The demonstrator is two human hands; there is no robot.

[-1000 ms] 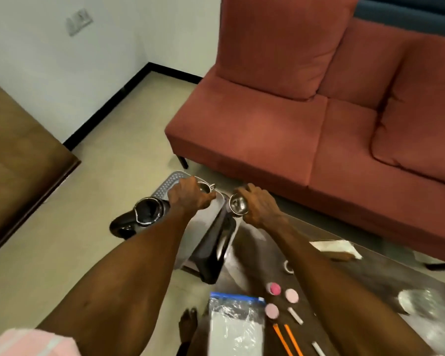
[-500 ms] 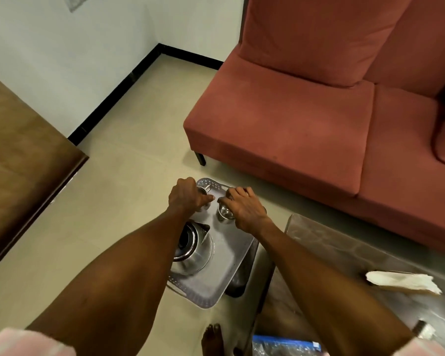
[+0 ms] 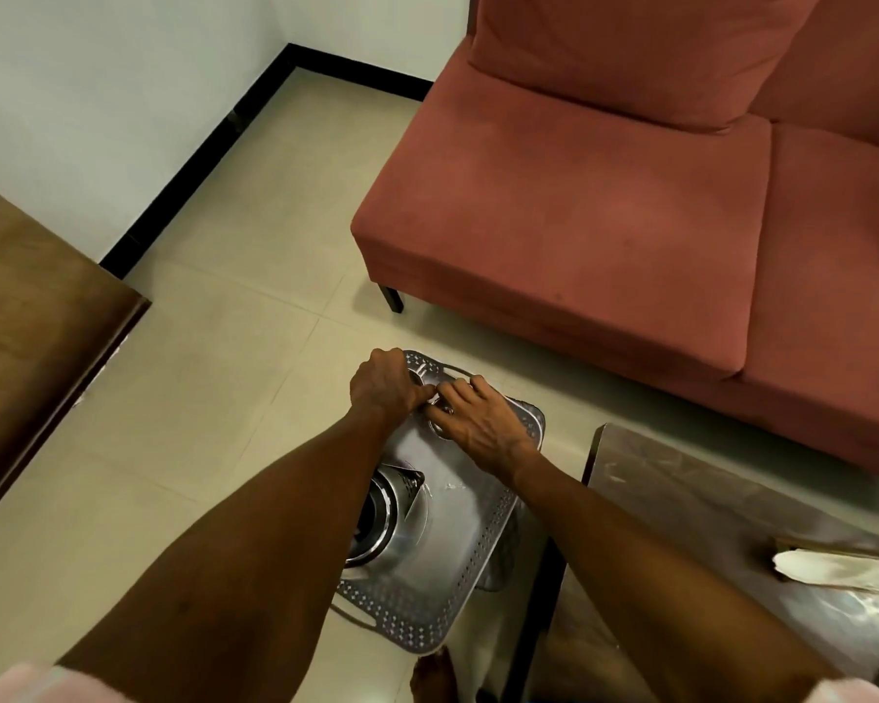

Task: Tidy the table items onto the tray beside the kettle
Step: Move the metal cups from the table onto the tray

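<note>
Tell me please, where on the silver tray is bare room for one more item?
The perforated silver tray is bare in its middle and near-right part, between the steel kettle and the right rim. The far end is crowded: the left hand and right hand are on the small metal cups there.

Both arms outstretched — left hand (image 3: 384, 385) curled, right hand (image 3: 480, 423) with fingers spread, thumbs nearly touching.

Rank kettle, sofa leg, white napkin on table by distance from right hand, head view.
From the right hand, over the tray's far end:
1. Kettle, just below-left, on the tray.
2. Sofa leg, up-left on the floor.
3. White napkin, far right on the table.
</note>
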